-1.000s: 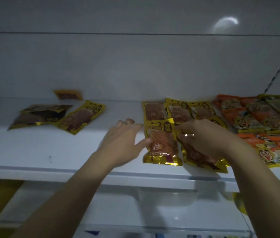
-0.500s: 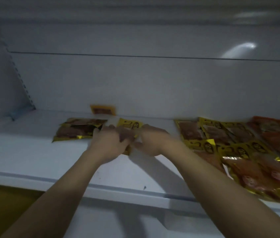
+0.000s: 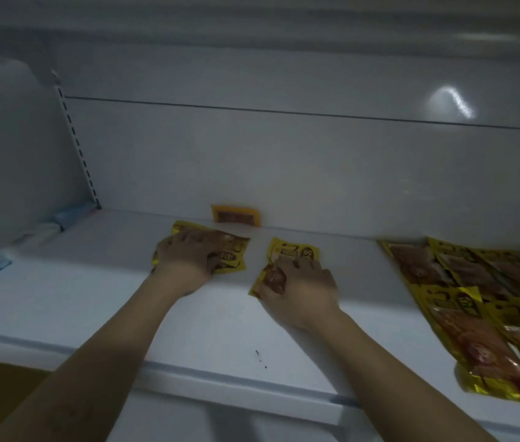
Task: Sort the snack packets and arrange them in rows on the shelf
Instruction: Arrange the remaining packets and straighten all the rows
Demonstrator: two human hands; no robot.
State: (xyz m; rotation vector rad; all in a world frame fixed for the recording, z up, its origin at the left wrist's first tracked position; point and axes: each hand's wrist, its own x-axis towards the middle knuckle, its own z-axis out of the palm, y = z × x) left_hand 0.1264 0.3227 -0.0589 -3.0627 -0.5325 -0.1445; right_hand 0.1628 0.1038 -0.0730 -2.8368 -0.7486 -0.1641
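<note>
both hands have parted since half a second ago: left hand [image 3: 186,258] lies over the loose yellow pile [image 3: 231,255], grip unclear; right hand [image 3: 301,287] pinches one yellow packet [image 3: 295,253] at mid shelf [image 3: 118,301]. the step looks like gathering strays; next, carry it right to the yellow rows [image 3: 462,301].
</note>
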